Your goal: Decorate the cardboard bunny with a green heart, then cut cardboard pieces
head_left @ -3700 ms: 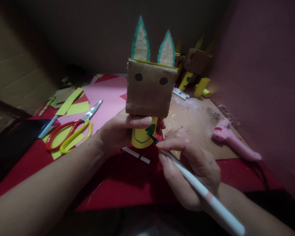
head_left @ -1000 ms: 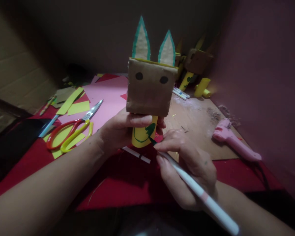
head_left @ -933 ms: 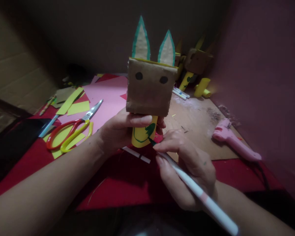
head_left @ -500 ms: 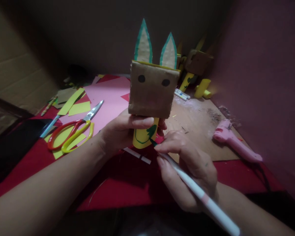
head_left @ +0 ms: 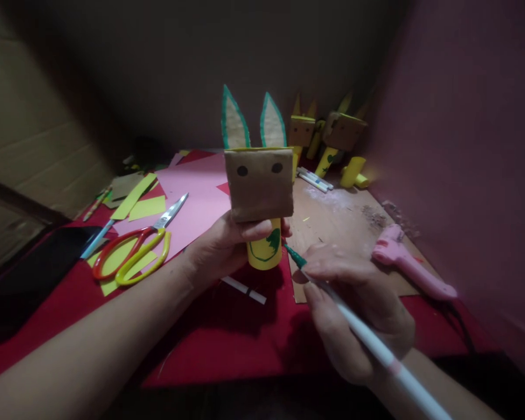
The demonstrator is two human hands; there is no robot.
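Observation:
My left hand (head_left: 227, 242) is wrapped round the yellow tube body of a cardboard animal figure (head_left: 262, 186), just under its box head. The head has two dark round eyes and two upright ears edged in teal. On the yellow tube (head_left: 265, 256) a curved green outline shows, partly filled in with green. Pinched in my right hand (head_left: 359, 303) is a white marker (head_left: 370, 341) with a green tip. That tip points at the tube from the right, a small gap away from it. My left fingers' far side is mostly hidden behind the tube.
Scissors (head_left: 133, 251) with red and yellow handles lie left on yellow scraps and pink paper (head_left: 196, 181). A pink glue gun (head_left: 413, 262) rests right, by a cardboard sheet (head_left: 345, 233). Behind stand similar figures (head_left: 345, 131) near white markers (head_left: 315, 179). A marker cap (head_left: 245, 290) lies in front.
The marker tip has come away from the tube as my right hand moved right and down. In view, the figure sits lower and a little further left.

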